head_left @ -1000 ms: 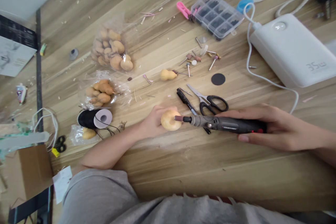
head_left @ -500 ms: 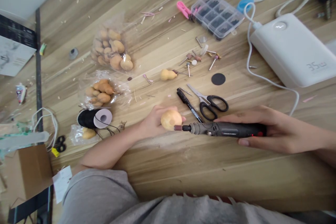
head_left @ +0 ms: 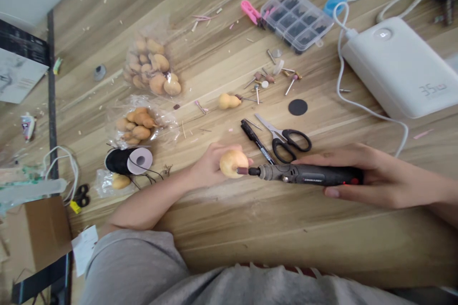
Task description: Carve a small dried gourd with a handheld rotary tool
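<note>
My left hand [head_left: 210,163] is closed around a small pale-yellow gourd [head_left: 233,162], its rounded end turned to the right; the rest of the gourd is hidden by the fingers. Wrapped in my right hand [head_left: 379,176] is a black rotary tool [head_left: 311,175], lying level and pointing left. Its brown sanding tip [head_left: 242,170] meets or overlaps the gourd's lower right side. Just above the tool lie black-handled scissors [head_left: 286,140] and a black marker [head_left: 256,142]. Another small gourd [head_left: 229,101] rests farther up the table.
Two clear bags of gourds [head_left: 153,69] and a black thread spool [head_left: 125,161] lie to the left. Loose rotary bits [head_left: 274,76], a compartment box [head_left: 296,19] and a white power bank [head_left: 400,66] with a cable [head_left: 372,113] stand at the upper right.
The rotary tool's tip end has shifted up very slightly against the gourd. Both hands keep their holds and otherwise stay nearly in place.
</note>
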`<state>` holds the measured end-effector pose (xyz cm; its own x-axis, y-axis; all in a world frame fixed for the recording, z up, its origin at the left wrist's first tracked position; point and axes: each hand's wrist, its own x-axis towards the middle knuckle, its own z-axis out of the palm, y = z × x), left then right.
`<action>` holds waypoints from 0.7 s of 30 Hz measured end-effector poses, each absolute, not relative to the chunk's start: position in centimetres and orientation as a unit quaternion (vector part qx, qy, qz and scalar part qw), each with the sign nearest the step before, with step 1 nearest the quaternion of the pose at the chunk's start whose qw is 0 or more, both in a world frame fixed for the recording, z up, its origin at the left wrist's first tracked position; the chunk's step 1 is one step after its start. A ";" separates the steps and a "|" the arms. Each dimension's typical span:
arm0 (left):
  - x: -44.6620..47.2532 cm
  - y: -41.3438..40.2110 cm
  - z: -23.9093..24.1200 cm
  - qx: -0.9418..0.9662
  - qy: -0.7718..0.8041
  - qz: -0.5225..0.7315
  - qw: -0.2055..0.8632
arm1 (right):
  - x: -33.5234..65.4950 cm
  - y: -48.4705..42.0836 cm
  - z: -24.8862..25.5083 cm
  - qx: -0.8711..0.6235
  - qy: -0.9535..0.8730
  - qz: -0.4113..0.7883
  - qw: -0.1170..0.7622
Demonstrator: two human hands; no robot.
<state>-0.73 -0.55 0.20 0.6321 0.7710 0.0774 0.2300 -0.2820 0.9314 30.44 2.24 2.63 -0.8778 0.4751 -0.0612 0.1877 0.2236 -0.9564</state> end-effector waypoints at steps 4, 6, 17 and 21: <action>-0.8 -0.7 0.2 0.735 0.351 0.251 0.523 | 30.5 2.2 2.5 -0.242 -0.762 0.583 0.143; -0.7 -0.7 0.2 0.738 0.346 0.256 0.519 | 30.5 2.2 2.5 -0.228 -0.769 0.583 0.131; -0.8 -0.6 0.2 0.751 0.341 0.254 0.505 | 30.7 2.4 2.5 -0.217 -0.775 0.580 0.125; -0.6 -0.5 0.3 0.761 0.327 0.266 0.493 | 30.8 2.4 2.4 -0.211 -0.773 0.586 0.120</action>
